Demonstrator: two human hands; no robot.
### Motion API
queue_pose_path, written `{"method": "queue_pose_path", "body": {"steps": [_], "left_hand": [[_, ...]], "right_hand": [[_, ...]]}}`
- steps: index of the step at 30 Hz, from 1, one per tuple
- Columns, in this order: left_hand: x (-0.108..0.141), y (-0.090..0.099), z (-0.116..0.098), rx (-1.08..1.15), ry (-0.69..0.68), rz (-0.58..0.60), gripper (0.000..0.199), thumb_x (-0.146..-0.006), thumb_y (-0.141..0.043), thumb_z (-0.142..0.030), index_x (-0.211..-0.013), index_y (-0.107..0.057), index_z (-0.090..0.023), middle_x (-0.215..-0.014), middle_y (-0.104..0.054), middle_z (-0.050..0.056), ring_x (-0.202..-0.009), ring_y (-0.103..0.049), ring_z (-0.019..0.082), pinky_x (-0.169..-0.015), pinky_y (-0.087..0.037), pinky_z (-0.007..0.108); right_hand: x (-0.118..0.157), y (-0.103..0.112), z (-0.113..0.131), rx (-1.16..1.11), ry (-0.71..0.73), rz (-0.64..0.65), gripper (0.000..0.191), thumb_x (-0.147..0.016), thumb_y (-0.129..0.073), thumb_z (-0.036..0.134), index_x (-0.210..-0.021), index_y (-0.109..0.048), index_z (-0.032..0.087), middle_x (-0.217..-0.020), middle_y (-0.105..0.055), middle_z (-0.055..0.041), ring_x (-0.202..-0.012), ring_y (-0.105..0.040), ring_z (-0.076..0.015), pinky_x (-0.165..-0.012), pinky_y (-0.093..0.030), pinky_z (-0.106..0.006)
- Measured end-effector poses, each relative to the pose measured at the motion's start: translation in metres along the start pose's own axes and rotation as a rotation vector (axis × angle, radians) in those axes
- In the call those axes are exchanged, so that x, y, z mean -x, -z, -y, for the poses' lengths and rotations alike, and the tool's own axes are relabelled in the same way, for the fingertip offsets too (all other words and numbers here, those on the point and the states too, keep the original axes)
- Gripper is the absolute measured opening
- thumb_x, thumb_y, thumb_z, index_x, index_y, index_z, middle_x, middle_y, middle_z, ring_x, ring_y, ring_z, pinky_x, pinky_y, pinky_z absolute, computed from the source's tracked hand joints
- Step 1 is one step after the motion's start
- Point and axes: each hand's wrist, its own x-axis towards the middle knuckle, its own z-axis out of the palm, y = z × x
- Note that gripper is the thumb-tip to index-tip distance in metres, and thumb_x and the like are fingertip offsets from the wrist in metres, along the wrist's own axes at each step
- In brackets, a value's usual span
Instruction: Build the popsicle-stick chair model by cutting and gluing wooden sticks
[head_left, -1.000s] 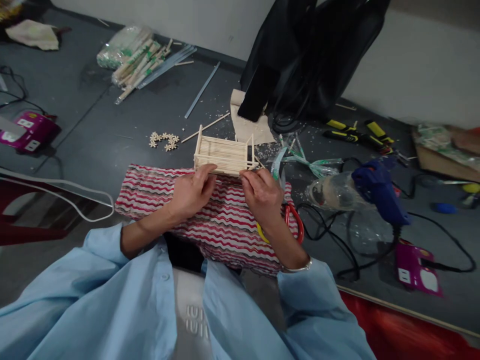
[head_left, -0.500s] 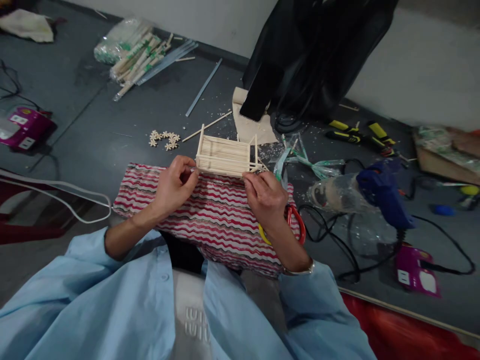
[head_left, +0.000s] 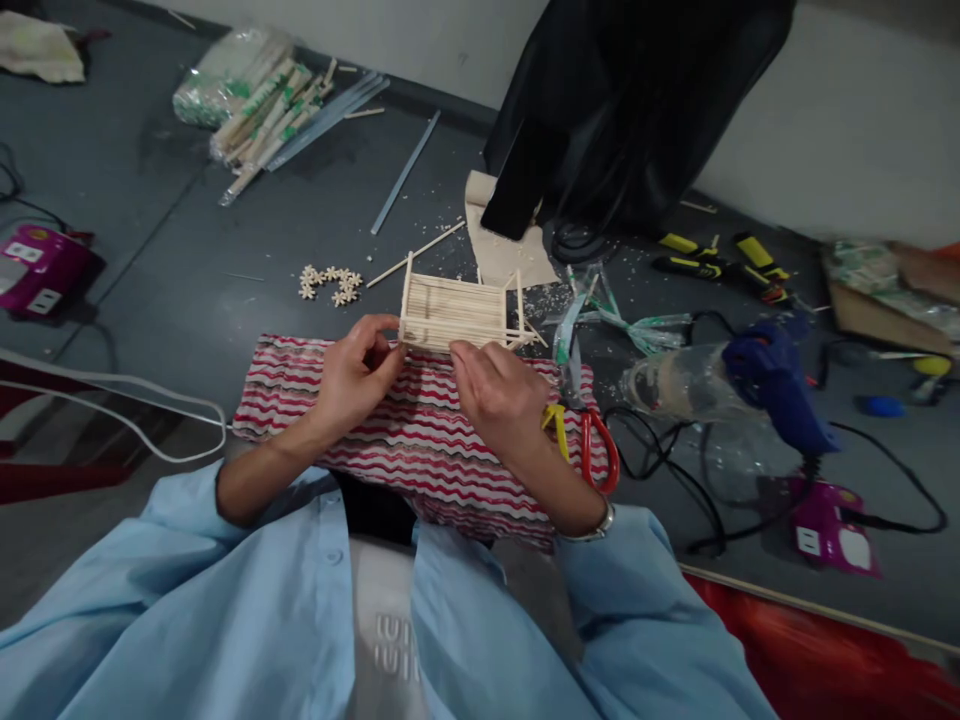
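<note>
The grey surface [head_left: 300, 220] runs back to a wall along its far edge, and its near edge shows at the lower right. A black bag [head_left: 637, 110] stands at the far edge, right of centre. A red-and-white striped cloth [head_left: 420, 430] lies at the middle of the near edge, under both forearms. Toward the far left corner sits a pile of wrapped sticks [head_left: 259, 115]; between it and the cloth there is a wide stretch of room for moving. A blue glue gun [head_left: 776, 375] rests against a clear plastic bottle [head_left: 675, 380] on the right side, where cables crowd the way to the near edge.

The light wooden stick frame [head_left: 454, 310] is at the cloth's far edge, near the middle of the surface; whether it rests or is lifted I cannot tell. The left hand [head_left: 358, 370] has its grip pinched on the frame's near left corner. The right hand [head_left: 499, 395] has its fingertips together at the frame's near long edge; whether that grip grasps it I cannot tell.

A dark phone [head_left: 525, 180] leans by the bag. Red-and-yellow scissors [head_left: 588, 440] lie by the cloth's right edge. Small flower-shaped pieces [head_left: 346, 290] sit left of the frame, well inside the edges.
</note>
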Motion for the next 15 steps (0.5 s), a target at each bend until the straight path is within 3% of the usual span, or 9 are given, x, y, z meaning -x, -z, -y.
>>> {"method": "queue_pose_path", "body": {"steps": [15], "left_hand": [[-0.005,0.000,0.001,0.075,0.005,0.074,0.020,-0.080,-0.058,-0.021,-0.098,-0.066,-0.016,-0.060,-0.053,-0.007,-0.051,-0.048,0.008,-0.051,-0.038,0.019]], "right_hand": [[-0.004,-0.016,0.005,-0.030,-0.002,-0.003,0.023,-0.100,-0.045,0.021,-0.108,-0.067,0.019,-0.077,-0.067,-0.0026,-0.075,-0.060,-0.0152,-0.068,-0.037,-0.029]]}}
